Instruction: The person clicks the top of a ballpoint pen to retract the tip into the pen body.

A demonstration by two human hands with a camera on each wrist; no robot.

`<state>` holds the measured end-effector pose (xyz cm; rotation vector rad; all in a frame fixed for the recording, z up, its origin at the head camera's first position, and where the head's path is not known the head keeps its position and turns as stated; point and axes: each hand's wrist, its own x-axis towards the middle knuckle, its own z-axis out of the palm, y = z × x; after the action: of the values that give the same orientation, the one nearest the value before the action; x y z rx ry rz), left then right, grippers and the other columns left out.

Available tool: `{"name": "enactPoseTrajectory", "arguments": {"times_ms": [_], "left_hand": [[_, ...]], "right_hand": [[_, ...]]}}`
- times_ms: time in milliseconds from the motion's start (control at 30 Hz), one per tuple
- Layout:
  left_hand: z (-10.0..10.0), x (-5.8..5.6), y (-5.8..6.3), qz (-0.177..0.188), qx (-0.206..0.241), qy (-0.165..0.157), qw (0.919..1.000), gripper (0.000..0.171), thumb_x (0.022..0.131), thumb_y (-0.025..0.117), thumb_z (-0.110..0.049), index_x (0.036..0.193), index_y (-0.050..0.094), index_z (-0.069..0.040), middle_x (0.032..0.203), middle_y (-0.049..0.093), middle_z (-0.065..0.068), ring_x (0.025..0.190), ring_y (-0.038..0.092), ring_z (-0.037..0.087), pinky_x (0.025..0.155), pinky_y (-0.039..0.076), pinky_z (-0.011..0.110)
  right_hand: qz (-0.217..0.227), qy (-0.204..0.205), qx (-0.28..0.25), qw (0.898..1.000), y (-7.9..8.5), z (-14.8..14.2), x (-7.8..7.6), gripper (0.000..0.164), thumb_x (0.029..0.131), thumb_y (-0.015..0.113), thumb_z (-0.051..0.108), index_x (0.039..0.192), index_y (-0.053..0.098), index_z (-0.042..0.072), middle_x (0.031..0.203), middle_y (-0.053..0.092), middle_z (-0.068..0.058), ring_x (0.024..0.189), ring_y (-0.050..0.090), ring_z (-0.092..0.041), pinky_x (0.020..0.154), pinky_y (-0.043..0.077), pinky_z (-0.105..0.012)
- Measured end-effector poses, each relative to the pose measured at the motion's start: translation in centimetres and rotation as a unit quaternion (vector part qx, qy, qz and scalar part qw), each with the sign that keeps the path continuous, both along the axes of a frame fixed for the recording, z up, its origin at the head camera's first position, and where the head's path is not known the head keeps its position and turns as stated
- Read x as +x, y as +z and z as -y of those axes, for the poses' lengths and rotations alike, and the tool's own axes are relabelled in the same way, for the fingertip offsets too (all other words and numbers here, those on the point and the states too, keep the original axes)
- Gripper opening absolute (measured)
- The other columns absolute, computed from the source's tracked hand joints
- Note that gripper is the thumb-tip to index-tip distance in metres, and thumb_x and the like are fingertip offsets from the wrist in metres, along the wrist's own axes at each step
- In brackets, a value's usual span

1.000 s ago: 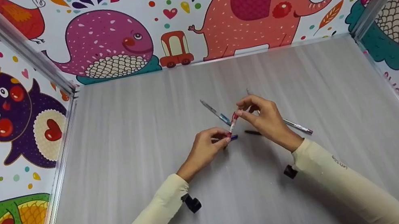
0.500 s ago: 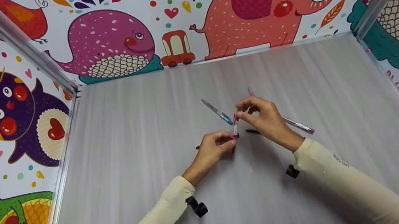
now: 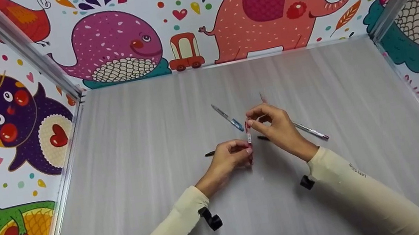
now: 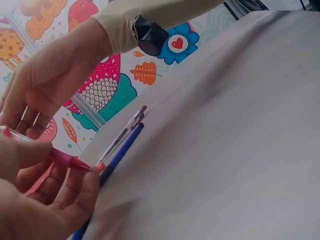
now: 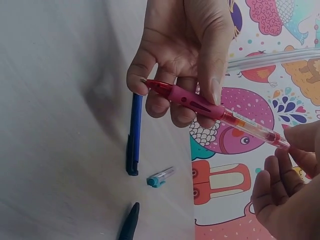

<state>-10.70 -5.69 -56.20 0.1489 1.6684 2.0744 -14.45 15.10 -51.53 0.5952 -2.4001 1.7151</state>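
Note:
A red ballpoint pen with a pink rubber grip and clear barrel is held between both hands above the table. My left hand pinches its pink grip, thumb on one side and fingers behind; the metal point shows beside a fingertip in the right wrist view. At the pen's other end, the thumb and fingers of my right hand pinch the clear barrel's tip. Beneath the left hand lies a blue pen, mostly covered in the head view. Close to the right hand is a dark pen, partly hidden.
A clear pen with a teal end lies beyond the hands. Another clear pen, with a purplish end, sticks out past the right hand. Walls printed with cartoon animals border the grey wooden-patterned table.
My left hand has shifted right and slightly toward the body. The red pen has swung from slanted to nearly straight up-and-down in the head view. My right hand has barely moved.

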Motion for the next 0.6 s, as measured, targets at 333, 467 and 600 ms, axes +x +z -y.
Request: {"name": "enactPoseTrajectory", "arguments": {"times_ms": [333, 467, 600], "left_hand": [[-0.32, 0.31, -0.13, 0.018, 0.031, 0.008, 0.9993, 0.024, 0.104, 0.073, -0.002, 0.124, 0.070, 0.012, 0.111, 0.075, 0.022, 0.090, 0.075, 0.021, 0.085, 0.066, 0.043], [-0.28, 0.35, -0.01, 0.010, 0.034, 0.007, 0.9994, 0.032, 0.105, 0.073, -0.005, 0.129, 0.066, 0.016, 0.118, 0.072, 0.030, 0.092, 0.075, 0.022, 0.086, 0.066, 0.046], [-0.10, 0.45, 0.06, 0.007, 0.035, 0.012, 0.9993, 0.029, 0.106, 0.074, -0.006, 0.128, 0.069, 0.012, 0.118, 0.073, 0.028, 0.092, 0.075, 0.022, 0.085, 0.066, 0.044]], "right_hand": [[0.072, 0.042, -0.039, 0.996, -0.48, -0.05, 0.68, 0.032, 0.104, 0.077, 0.005, 0.135, 0.072, 0.004, 0.119, 0.076, -0.012, 0.107, 0.074, -0.028, 0.091, 0.062, -0.028], [0.082, 0.055, -0.053, 0.994, -0.32, -0.13, 0.81, 0.036, 0.104, 0.076, 0.004, 0.139, 0.070, 0.004, 0.121, 0.074, -0.014, 0.108, 0.074, -0.030, 0.089, 0.063, -0.030], [0.091, 0.067, -0.061, 0.992, -0.17, 0.05, 0.80, 0.037, 0.104, 0.075, 0.002, 0.141, 0.068, 0.004, 0.124, 0.073, -0.016, 0.110, 0.074, -0.032, 0.089, 0.064, -0.032]]}}
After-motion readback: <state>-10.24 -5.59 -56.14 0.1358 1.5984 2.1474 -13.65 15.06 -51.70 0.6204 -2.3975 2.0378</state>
